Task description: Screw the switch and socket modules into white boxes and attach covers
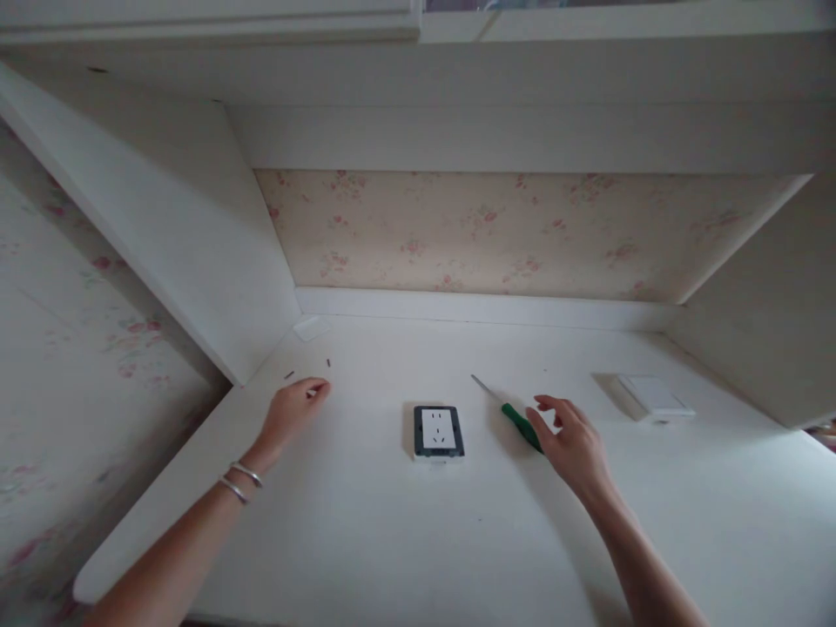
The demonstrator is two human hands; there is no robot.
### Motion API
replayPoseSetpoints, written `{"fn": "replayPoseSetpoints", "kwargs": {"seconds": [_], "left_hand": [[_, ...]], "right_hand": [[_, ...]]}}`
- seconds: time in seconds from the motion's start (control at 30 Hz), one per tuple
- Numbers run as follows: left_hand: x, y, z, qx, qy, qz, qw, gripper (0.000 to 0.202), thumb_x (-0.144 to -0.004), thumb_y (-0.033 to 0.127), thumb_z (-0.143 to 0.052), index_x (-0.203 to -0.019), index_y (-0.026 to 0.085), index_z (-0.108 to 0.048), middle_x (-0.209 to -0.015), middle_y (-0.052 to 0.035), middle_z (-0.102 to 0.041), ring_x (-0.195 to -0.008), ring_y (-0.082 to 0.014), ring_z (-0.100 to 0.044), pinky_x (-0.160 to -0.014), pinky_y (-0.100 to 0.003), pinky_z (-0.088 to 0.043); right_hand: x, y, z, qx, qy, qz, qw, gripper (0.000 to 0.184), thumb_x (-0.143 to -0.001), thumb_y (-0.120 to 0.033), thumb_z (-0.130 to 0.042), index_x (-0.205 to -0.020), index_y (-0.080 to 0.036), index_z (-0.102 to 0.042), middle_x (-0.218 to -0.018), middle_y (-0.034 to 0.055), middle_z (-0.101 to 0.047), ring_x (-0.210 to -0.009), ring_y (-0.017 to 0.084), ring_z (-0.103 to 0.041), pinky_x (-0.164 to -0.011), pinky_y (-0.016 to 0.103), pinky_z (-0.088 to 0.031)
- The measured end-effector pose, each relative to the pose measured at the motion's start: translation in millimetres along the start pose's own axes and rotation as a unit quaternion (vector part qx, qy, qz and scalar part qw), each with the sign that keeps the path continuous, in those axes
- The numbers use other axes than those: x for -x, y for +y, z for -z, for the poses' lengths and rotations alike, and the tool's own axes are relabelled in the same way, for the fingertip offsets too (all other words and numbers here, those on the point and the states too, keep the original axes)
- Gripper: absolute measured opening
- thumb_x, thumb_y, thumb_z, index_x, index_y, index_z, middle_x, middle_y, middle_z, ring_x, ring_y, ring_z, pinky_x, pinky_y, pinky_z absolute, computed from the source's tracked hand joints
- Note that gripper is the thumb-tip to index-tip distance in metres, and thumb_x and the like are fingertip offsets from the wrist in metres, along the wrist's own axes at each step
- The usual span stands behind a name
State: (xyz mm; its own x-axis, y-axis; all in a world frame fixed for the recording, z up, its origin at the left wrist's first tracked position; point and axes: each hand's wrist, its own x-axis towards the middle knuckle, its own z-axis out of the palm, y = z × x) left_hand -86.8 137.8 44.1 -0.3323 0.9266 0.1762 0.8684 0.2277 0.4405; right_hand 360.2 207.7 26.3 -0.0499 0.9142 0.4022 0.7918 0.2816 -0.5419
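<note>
Desk top [366,531], white: it bears every loose item listed here, all spread apart, which I take to be so that each can be reached without shifting another.

Socket [439,431], one: near the middle of the desk, between the two hands and touched by neither. White slotted insert in a dark frame. It lies face up, probably because that way it rests steadily and its front is open to both sides.

Screwdriver [522,427], one: green handle, bare metal shaft, right of the socket. The shaft points away to the back left and the handle towards the right hand, an angle that seems to suit that hand's reach.

Right hand [573,442]: over the near end of the handle, thumb and fingers parted and bent, not closed round the tool. The looseness suggests a light approach or rest, with no force in it.

Left hand [297,411]: hovering low at the left, thumb and forefinger brought nearly together. From where I stand I cannot tell whether anything sits between the tips. So narrow a pinch would suit small pieces.

Small dark pieces, two, screw-like: one [289,374] just beyond the left hand's knuckles, one [328,362] beyond its fingertips. Their place well away from the socket perhaps guards against mixing them up.

Flat white plate [312,328]: back left corner, seemingly out of the way.

White square box [655,396]: far right, beyond the right hand, likewise clear of the middle.

Silver bangles [241,482], two: on the left wrist.
</note>
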Motion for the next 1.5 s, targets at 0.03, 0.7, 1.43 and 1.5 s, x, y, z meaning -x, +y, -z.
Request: {"fn": "replayPoseSetpoints", "kwargs": {"seconds": [0.03,0.7,1.43,1.5], "left_hand": [[-11,-16,5.2,-0.061,0.019,0.008,0.998,0.037,-0.088,0.042,-0.041,-0.101,0.019,-0.067,-0.101,-0.0043,-0.07,-0.086,-0.0206,-0.065,-0.079,-0.026,-0.047],[-42,-63,-2.1,-0.186,0.017,0.041,0.982,0.03,-0.089,0.03,-0.037,-0.096,0.015,-0.063,-0.091,-0.0115,-0.068,-0.085,-0.0273,-0.064,-0.069,-0.032,-0.046],[31,113,-53.6,0.379,-0.01,-0.098,0.92,0.018,-0.084,0.034,-0.062,-0.094,0.019,-0.064,-0.088,-0.0033,-0.07,-0.081,-0.0161,-0.066,-0.074,-0.026,-0.053],[33,112,-56.3,0.37,-0.013,-0.113,0.922,0.015,-0.084,0.032,-0.062,-0.09,0.02,-0.068,-0.086,-0.0025,-0.071,-0.078,-0.0156,-0.066,-0.073,-0.025,-0.053]], "right_hand": [[1,9,1,0.036,0.006,0.01,0.999,0.041,-0.082,-0.053,-0.05,-0.107,-0.021,-0.06,-0.102,0.0092,-0.062,-0.083,0.024,-0.057,-0.077,0.041,-0.046],[20,25,-6,0.08,-0.135,0.021,0.987,0.042,-0.086,-0.05,-0.044,-0.113,-0.022,-0.059,-0.1,0.0086,-0.062,-0.09,0.025,-0.06,-0.08,0.036,-0.044],[19,-9,-15,-0.427,0.058,-0.26,0.864,0.043,-0.07,-0.047,-0.071,-0.102,-0.022,-0.057,-0.087,0.0008,-0.063,-0.077,0.02,-0.067,-0.063,0.032,-0.057],[19,-9,-16,-0.417,0.051,-0.259,0.87,0.042,-0.071,-0.047,-0.071,-0.101,-0.022,-0.057,-0.087,0.0008,-0.063,-0.075,0.019,-0.066,-0.062,0.03,-0.056]]}}
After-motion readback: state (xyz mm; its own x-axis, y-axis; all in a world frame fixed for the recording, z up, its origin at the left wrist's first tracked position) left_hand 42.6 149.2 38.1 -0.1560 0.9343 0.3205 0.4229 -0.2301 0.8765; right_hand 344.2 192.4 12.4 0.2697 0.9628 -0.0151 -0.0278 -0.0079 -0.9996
